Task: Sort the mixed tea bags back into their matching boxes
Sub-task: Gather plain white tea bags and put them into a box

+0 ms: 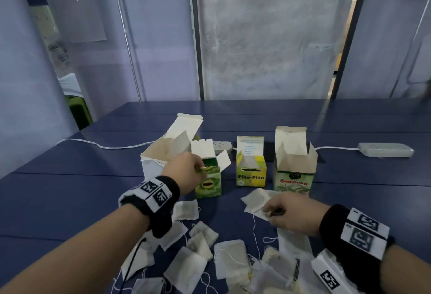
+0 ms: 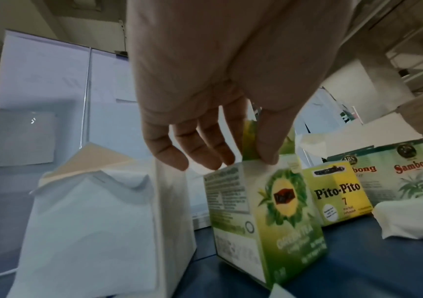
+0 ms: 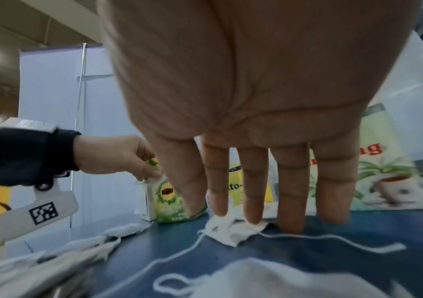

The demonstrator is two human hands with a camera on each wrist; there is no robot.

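the left hand (image 1: 184, 172), left of centre in the head view, pinches a small green-and-yellow tag or wrapper (image 2: 249, 139) between thumb and fingers right at the open top of the green tea box (image 1: 208, 183). the box is light and narrow, so a downward push off-centre could tip it toward the white box (image 1: 161, 153) just beside it, and the bag may snag on the upright flap rather than drop in.

the right hand (image 1: 289, 214), lower right of centre, has straight fingers pressing a white tea bag (image 1: 256, 202) flat on the desk (image 1: 70, 188); its grip encloses nothing yet. strings trail from that bag into the loose pile of tea bags (image 1: 210, 258) along the bottom of the frame, so lifting could drag a neighbour along. the unmarked bags look alike, so a bag could land in the pito-pito box (image 1: 250, 172) or the sambong box (image 1: 293, 172) by mistake.
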